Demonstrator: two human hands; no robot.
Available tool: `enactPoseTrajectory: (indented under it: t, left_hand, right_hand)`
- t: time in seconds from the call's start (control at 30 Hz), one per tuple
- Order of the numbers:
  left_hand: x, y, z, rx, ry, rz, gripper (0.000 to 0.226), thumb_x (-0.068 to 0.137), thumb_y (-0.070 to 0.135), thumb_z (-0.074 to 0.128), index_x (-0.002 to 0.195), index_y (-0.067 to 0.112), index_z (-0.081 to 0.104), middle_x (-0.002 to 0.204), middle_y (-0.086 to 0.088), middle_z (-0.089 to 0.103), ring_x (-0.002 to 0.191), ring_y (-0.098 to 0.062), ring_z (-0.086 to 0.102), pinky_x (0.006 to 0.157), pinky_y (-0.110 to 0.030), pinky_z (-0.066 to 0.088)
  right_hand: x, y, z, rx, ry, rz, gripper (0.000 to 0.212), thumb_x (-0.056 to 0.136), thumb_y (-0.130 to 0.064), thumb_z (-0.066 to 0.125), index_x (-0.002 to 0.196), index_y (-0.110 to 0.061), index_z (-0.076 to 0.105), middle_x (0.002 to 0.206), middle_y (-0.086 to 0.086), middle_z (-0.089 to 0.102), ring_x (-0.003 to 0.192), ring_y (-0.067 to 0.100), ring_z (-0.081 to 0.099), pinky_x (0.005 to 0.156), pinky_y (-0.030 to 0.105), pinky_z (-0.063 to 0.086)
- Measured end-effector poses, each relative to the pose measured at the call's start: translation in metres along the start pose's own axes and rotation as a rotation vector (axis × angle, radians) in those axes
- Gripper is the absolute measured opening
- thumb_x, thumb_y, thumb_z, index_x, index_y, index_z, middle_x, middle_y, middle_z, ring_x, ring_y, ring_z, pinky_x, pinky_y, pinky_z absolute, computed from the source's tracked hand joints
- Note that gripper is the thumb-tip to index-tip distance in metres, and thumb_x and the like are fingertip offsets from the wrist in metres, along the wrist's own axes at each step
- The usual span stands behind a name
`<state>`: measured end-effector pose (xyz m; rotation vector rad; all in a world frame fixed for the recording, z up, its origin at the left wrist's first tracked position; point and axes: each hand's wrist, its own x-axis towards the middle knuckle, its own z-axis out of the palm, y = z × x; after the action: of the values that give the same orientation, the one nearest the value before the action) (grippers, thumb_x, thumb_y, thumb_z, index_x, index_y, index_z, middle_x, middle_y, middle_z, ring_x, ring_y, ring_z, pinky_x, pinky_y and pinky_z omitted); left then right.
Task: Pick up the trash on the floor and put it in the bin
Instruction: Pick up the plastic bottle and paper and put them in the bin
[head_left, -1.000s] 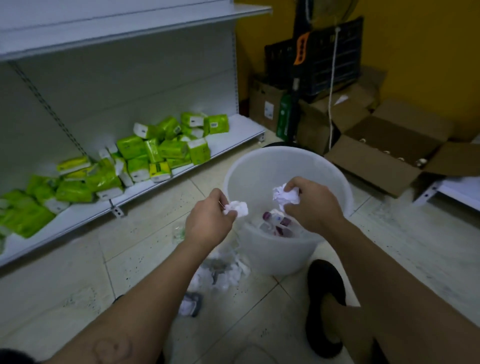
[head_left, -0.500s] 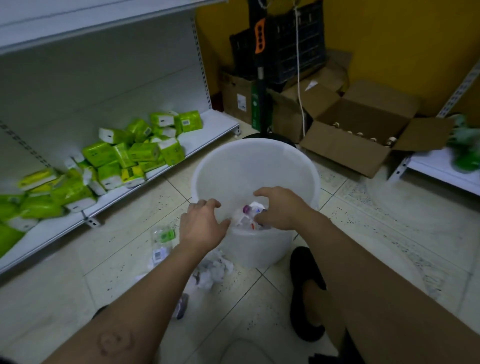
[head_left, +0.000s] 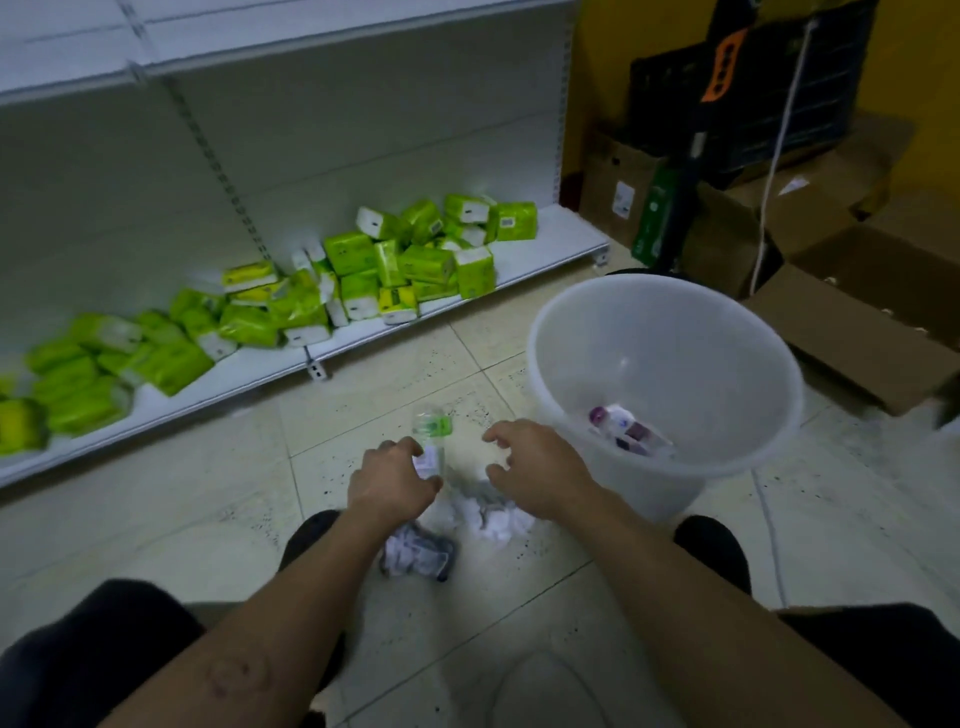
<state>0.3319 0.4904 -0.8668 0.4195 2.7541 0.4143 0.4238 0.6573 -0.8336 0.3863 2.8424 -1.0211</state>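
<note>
A white translucent bin (head_left: 727, 332) stands on the tiled floor at the right, with a bottle and wrappers (head_left: 626, 431) at its bottom. Left of it on the floor lie a clear plastic bottle with a green label (head_left: 430, 427), crumpled white tissues (head_left: 493, 517) and a grey-white crumpled wrapper (head_left: 418, 555). My left hand (head_left: 390, 480) hovers with fingers curled at the near end of the clear bottle; whether it grips the bottle is unclear. My right hand (head_left: 535, 467) is open above the tissues, holding nothing.
A low white shelf (head_left: 550, 244) with several green tissue packs (head_left: 415, 254) runs along the left. Cardboard boxes (head_left: 841, 322) and a black crate (head_left: 753, 104) stand behind the bin. My black shoes (head_left: 714, 551) flank the trash.
Both hands held white tissues over the bin, let them go inside, then moved left and down to the trash on the floor. The view swung left.
</note>
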Motion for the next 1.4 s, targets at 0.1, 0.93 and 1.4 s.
enactPoseTrajectory:
  t: [0.1, 0.93, 1.4]
  left_hand:
    - [0.014, -0.026, 0.006, -0.024, -0.031, -0.05, 0.057, 0.078, 0.043, 0.066, 0.127, 0.019, 0.051, 0.128, -0.009, 0.056, 0.117, -0.028, 0.051, 0.092, -0.04, 0.048]
    - [0.25, -0.096, 0.202, -0.062, -0.177, -0.086, 0.057, 0.093, 0.039, 0.045, 0.145, 0.043, 0.023, 0.156, -0.023, 0.011, 0.135, -0.045, 0.03, 0.105, -0.053, 0.036]
    - [0.184, -0.112, 0.231, -0.209, -0.058, -0.138, 0.082, 0.066, 0.016, 0.072, 0.131, 0.034, 0.026, 0.122, -0.015, 0.041, 0.092, -0.036, 0.058, 0.066, -0.039, 0.052]
  right_hand:
    - [0.015, 0.011, 0.029, -0.055, -0.149, 0.059, 0.046, 0.084, -0.031, 0.063, 0.127, -0.022, 0.051, 0.125, 0.005, 0.057, 0.106, 0.022, 0.057, 0.084, 0.029, 0.043]
    - [0.206, 0.203, 0.228, -0.252, -0.339, 0.349, 0.058, 0.09, -0.025, 0.048, 0.142, -0.003, 0.032, 0.148, 0.022, 0.03, 0.134, 0.032, 0.034, 0.109, 0.04, 0.031]
    - [0.17, 0.191, 0.256, -0.249, -0.043, 0.317, 0.042, 0.079, -0.022, 0.064, 0.119, -0.011, 0.057, 0.125, 0.015, 0.05, 0.113, 0.032, 0.047, 0.091, 0.039, 0.04]
